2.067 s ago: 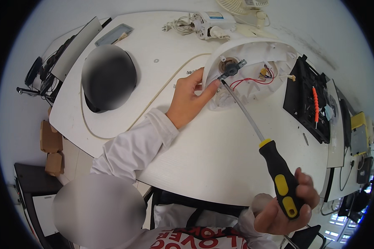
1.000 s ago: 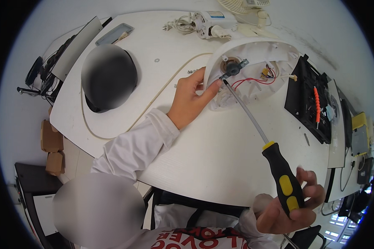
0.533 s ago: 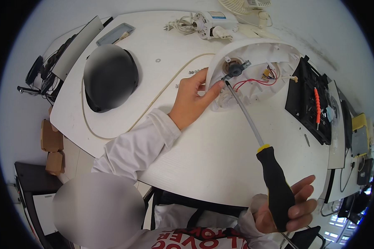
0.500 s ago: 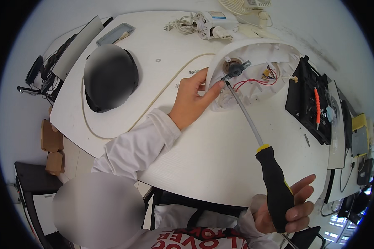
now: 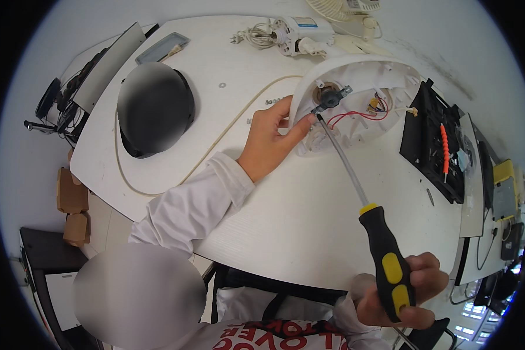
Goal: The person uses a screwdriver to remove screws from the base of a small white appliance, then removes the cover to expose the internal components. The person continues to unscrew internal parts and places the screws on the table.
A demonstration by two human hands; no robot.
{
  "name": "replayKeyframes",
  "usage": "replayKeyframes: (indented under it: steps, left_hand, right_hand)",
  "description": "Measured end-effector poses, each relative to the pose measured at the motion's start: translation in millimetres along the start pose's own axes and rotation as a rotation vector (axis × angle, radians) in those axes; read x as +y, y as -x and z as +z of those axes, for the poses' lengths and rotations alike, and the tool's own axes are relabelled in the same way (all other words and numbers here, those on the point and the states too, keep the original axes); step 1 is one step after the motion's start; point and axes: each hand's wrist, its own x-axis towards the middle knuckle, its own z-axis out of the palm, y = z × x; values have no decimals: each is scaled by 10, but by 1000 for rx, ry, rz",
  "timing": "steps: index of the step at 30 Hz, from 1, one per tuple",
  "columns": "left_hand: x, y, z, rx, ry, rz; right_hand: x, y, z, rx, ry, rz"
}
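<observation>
My right hand [image 5: 411, 291] is wrapped round the black and yellow handle of a long screwdriver [image 5: 351, 175]. Its shaft slants up and away, and the tip meets a small dark metal bracket [image 5: 331, 98] inside a white plastic housing [image 5: 361, 66]. My left hand [image 5: 271, 140] grips the housing's near left edge, the thumb inside beside the screwdriver tip and the fingers partly hidden behind the wall. Red wires [image 5: 361, 114] run across the hollow shell to a small yellow part [image 5: 374, 104]. Whatever screw sits under the tip is too small to make out.
A black tool case [image 5: 417, 131] with an orange-handled tool [image 5: 445, 149] lies to the right. Behind the housing are a white motor unit [image 5: 303, 36] and a coiled cord [image 5: 256, 37]. A tan cable [image 5: 207, 150] curves across the table, near small screws [image 5: 269, 102].
The screwdriver handle has turned in my right hand, so its yellow patches now face up. My right fingers have curled closer round it. My left hand and the housing stay put.
</observation>
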Motion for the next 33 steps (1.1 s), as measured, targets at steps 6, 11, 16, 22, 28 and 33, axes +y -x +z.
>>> replayKeyframes:
  steps: [6, 11, 16, 22, 28, 33]
  left_hand:
    - [-6, 8, -25, -7, -26, -4]
    - [11, -12, 1, -20, 0, -15]
    - [5, 13, -11, 3, 1, -13]
    - [19, -6, -2, -12, -5, -10]
    - [15, -2, -22, 1, -47, -5]
    - [29, -4, -10, 8, -48, -7]
  right_hand:
    - [-81, -80, 101, 43, 56, 71]
    - [40, -74, -109, -145, -39, -11]
    - [61, -25, -57, -42, 69, -72]
    - [-12, -97, 6, 8, 248, -7]
    - [90, -108, 23, -70, -194, -110]
    - [82, -40, 47, 12, 60, -174]
